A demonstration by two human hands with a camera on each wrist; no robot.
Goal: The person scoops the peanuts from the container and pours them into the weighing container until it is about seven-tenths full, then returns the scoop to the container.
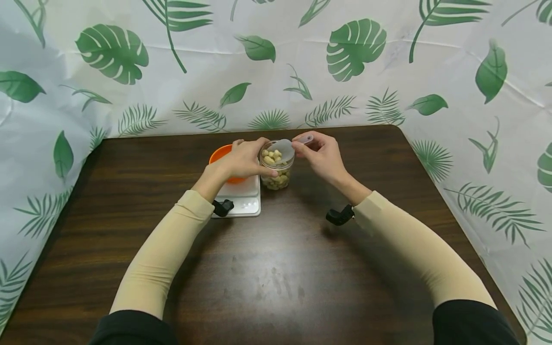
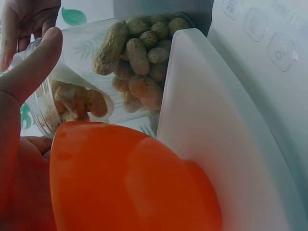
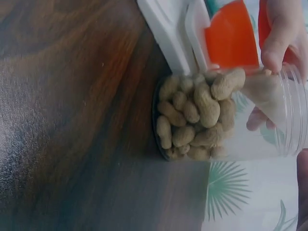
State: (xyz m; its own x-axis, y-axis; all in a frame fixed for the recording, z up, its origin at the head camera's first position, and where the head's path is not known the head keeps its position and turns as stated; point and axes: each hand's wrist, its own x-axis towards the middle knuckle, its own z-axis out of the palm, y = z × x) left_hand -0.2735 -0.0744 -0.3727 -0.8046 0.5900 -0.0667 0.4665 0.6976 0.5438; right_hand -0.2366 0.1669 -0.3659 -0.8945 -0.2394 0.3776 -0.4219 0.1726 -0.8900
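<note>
Scoop [image 1: 284, 147] in the jar [image 1: 280, 180]

The jar contains peanuts [image 3: 207, 106]; the scoop carries some also. Right hand [image 1: 322, 155] pinches the scoop's handle [image 1: 306, 139]; left hand [image 1: 243, 160] grips the jar's top, partly hiding an orange bowl [image 1: 219, 153] on a white scale [image 1: 247, 206].

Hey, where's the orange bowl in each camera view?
Head: orange bowl left of centre, partly hidden by the left hand.
Left wrist: orange bowl large, lower middle.
Right wrist: orange bowl near the top, right of centre.
Shared landmark: clear peanut jar, beside the bowl throughout.
</note>
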